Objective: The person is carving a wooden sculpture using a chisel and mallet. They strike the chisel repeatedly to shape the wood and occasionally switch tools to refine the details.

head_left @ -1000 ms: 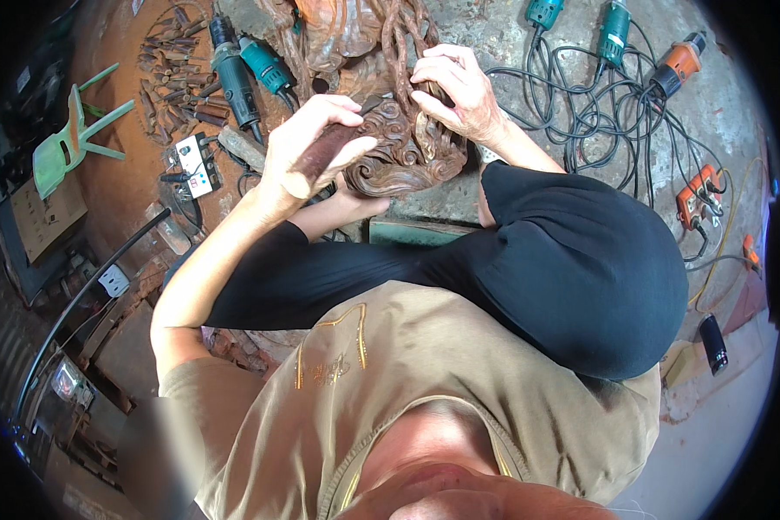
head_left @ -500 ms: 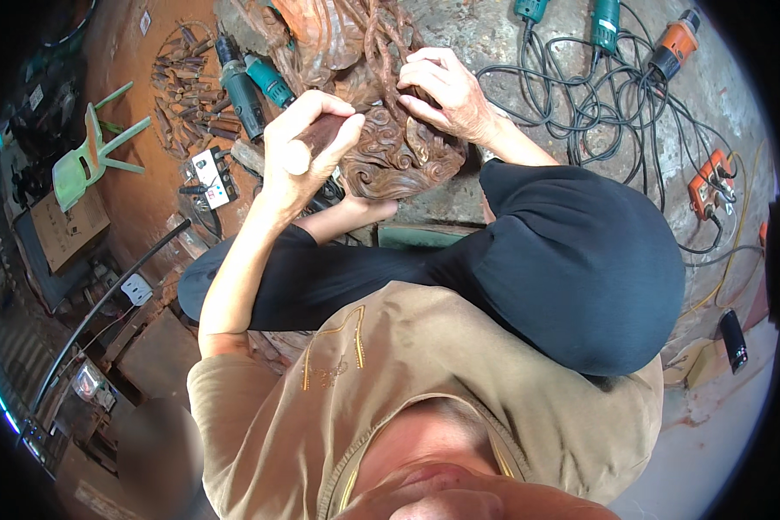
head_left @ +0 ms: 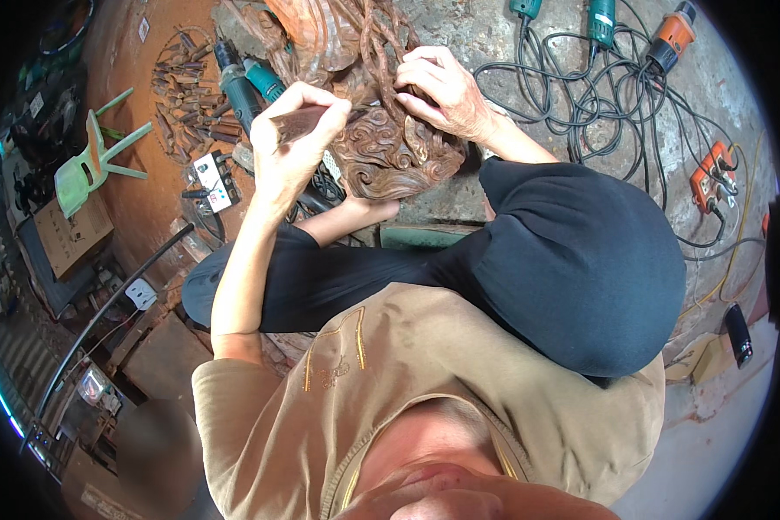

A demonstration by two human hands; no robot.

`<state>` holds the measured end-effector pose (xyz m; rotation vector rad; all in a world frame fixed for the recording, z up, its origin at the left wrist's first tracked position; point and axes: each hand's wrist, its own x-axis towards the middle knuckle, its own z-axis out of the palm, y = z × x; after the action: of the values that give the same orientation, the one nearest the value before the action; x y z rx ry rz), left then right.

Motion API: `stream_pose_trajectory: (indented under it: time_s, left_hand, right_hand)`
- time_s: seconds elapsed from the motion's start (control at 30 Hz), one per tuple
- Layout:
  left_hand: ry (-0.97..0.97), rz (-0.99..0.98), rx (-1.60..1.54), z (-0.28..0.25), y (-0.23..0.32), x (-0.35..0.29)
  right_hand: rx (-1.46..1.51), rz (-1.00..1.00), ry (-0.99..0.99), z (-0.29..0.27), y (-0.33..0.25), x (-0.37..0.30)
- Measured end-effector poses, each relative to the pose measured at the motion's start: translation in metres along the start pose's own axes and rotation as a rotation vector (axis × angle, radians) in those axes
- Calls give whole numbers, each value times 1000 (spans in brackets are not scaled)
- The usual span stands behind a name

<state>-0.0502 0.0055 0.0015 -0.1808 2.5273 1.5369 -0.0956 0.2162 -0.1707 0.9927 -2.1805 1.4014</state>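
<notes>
A brown wood carving (head_left: 399, 160) with deep swirling curls stands in front of my legs, with twisted root-like strands rising at its far side. My left hand (head_left: 290, 143), at the carving's left edge, is closed around the dark wooden handle of a carving chisel (head_left: 302, 124). The handle leans toward the left, and its working tip is too small to make out against the wood. On the carving's right side, my right hand (head_left: 446, 94) curls its fingers over the wood and grips it. Its fingertips are partly hidden among the strands.
Many wooden-handled chisels (head_left: 191, 95) lie in a pile at the far left, beside green power tools (head_left: 241, 97). A white control box (head_left: 215, 182) sits nearer. Tangled black cables (head_left: 581, 121) and an orange socket block (head_left: 713, 178) cover the right floor. A small green chair (head_left: 95, 160) stands left.
My left hand has shifted slightly left, and the chisel handle now leans over more, its butt end turned to the left. My right hand keeps its hold on the carving.
</notes>
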Motion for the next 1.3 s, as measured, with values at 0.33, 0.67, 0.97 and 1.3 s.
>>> stream_pose_trajectory:
  time_s: [0.33,0.67,0.97,1.3]
  left_hand:
    - [133,-24,-104,23,-13,1]
    - [75,82,147,30,0,6]
    - [133,-14,-108,18,-10,11]
    - [91,58,38,25,-7,15]
  right_hand:
    - [-4,15,0,0,-1,0]
    - [4,19,-3,-1,0,-1]
    - [-4,21,-17,0,0,-1]
    - [-15,27,-20,-1,-2,-1]
